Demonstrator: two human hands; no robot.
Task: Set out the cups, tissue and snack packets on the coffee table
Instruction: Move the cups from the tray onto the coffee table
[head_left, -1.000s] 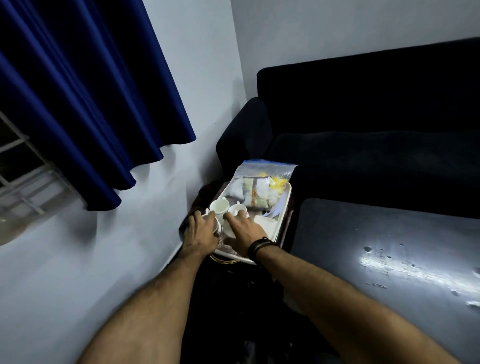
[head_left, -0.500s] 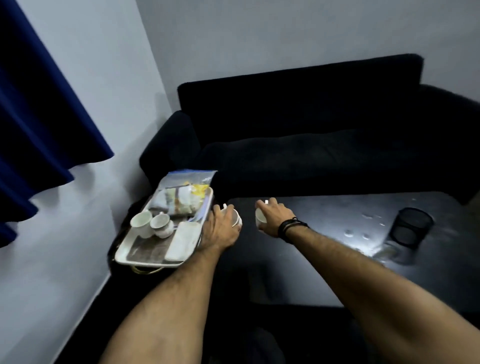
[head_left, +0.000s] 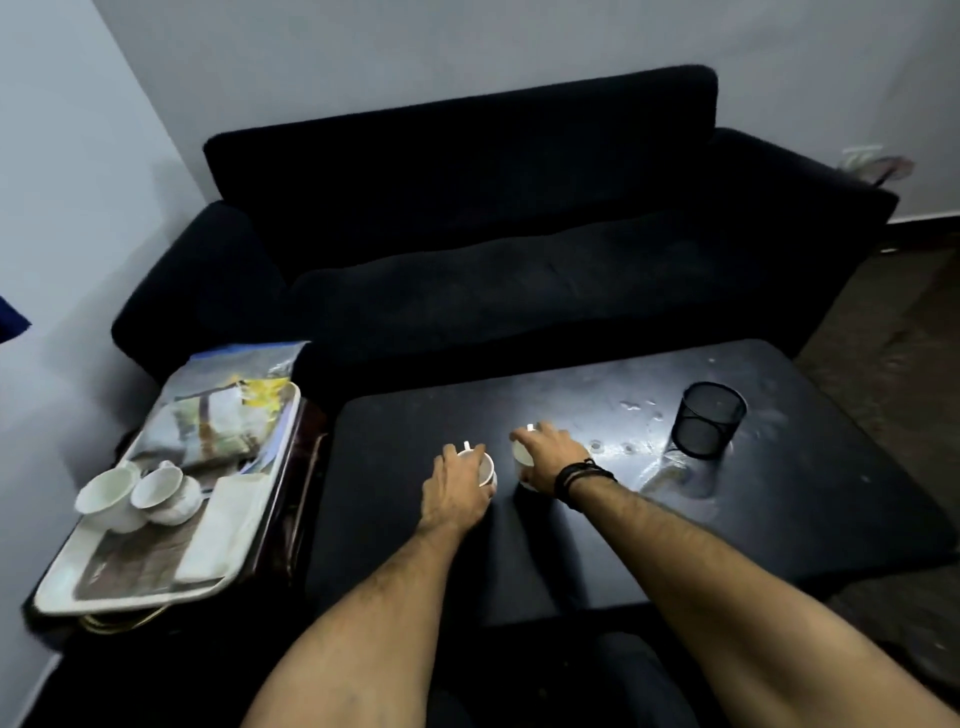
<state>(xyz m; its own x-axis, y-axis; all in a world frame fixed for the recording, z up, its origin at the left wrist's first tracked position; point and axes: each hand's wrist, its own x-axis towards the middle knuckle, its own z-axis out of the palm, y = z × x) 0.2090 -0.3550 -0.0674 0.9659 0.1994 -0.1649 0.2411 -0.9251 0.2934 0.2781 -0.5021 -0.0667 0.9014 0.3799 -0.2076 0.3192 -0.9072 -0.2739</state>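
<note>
My left hand (head_left: 457, 491) grips a white cup (head_left: 485, 467) from above, low over the dark coffee table (head_left: 571, 545). Beside it my right hand (head_left: 548, 457), with a black wristband, grips a second white cup (head_left: 521, 453) on or just above the tabletop. On a white tray (head_left: 130, 597) to the left stand two more white cups (head_left: 106, 493) (head_left: 158, 486), a flat white tissue pack (head_left: 221, 525), and a clear bag of snack packets (head_left: 228, 410) at the tray's far end.
A black mesh holder (head_left: 709, 418) stands on the table's right half, near wet spots. A dark sofa (head_left: 493, 260) runs behind the table. The tray rests on a small stand against the left wall (head_left: 52, 208).
Both hands lifted one cup each off the tray and carried them right, over the coffee table's middle. My view swung right from the curtain to the sofa and table.
</note>
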